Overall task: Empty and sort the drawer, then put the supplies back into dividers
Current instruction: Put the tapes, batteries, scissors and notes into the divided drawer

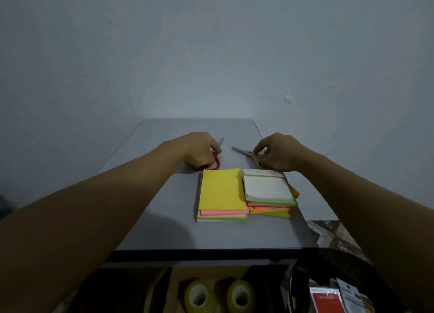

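Note:
Two stacks of sticky notes lie side by side on the grey tabletop (150, 228): a yellow-topped stack (222, 190) and a white lined-topped stack (267, 187). Behind them, my left hand (199, 152) grips red-handled scissors (216, 164), whose blade tip pokes out past the fingers. My right hand (276, 153) pinches a pair of metal scissors (244, 152) that lies on the table with its blades pointing left. Below the table edge the open drawer (178, 284) shows two rolls of clear tape (199, 296) and packets (328, 299).
A plain grey-blue wall rises just behind the table. The table's front edge runs across the lower frame above the drawer. A patterned surface (333, 235) shows past the table's right edge.

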{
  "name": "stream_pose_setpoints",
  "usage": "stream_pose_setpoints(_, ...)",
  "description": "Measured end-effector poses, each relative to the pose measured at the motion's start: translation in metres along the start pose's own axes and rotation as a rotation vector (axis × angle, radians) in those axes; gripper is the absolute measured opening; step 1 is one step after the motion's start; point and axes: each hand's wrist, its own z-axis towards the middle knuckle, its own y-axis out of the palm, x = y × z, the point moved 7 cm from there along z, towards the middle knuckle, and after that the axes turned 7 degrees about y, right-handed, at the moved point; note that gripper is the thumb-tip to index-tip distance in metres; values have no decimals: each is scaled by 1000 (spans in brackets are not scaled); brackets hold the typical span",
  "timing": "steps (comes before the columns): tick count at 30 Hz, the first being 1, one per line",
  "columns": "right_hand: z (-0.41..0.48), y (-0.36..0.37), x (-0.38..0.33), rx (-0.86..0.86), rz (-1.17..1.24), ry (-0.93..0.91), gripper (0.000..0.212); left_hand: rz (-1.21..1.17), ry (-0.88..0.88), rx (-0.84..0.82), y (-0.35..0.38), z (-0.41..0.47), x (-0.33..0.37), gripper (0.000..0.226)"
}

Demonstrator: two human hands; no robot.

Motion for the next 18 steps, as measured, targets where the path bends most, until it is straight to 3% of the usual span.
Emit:
stream_pose_setpoints(7,-1,-7,-2,15,3,2,28,-8,3,154,-13,-13,-15,36)
stream_pose_setpoints(18,-38,-50,-25,140,201,-15,18,-138,26,325,-68,-83,-24,33)
